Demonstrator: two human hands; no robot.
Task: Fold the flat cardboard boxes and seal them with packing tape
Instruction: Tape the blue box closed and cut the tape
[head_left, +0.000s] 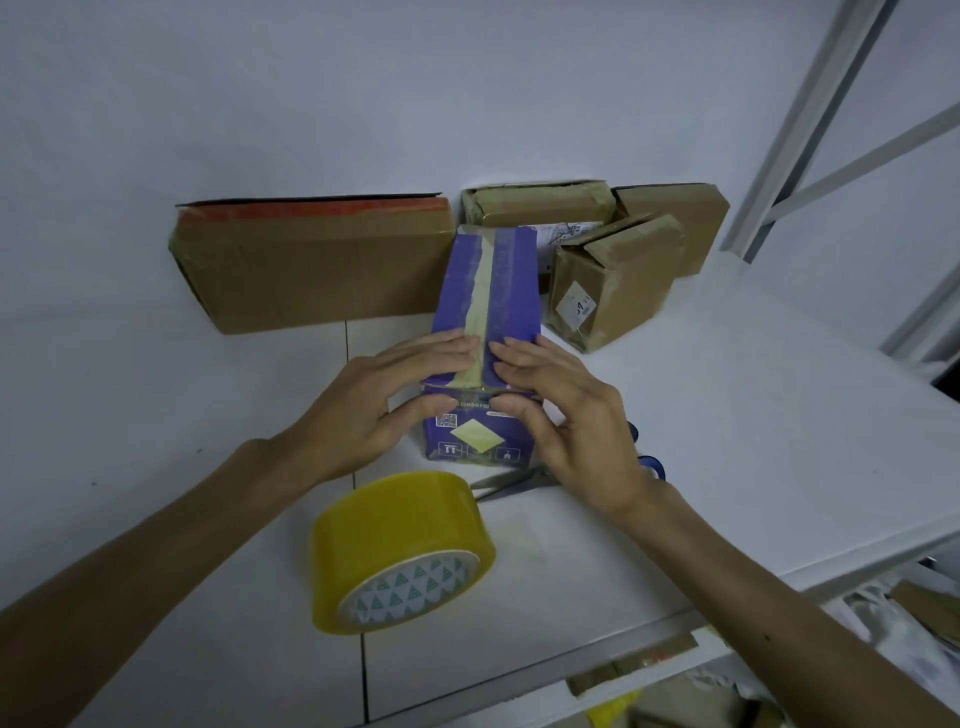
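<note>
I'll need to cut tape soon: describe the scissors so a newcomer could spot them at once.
On the white table, find the blue box standing in the middle. Just near-right of it, under the right hand, lie the scissors, blades pointing toward the yellow tape roll. They are the only metal thing there, with blue handles showing past the wrist.

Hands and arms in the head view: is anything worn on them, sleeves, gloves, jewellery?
Nothing worn shows. The left hand and right hand are bare: no gloves, rings or watch. The left forearm and right forearm are uncovered to the frame's edge, no sleeve in view. Nails look short, unpainted.
</note>
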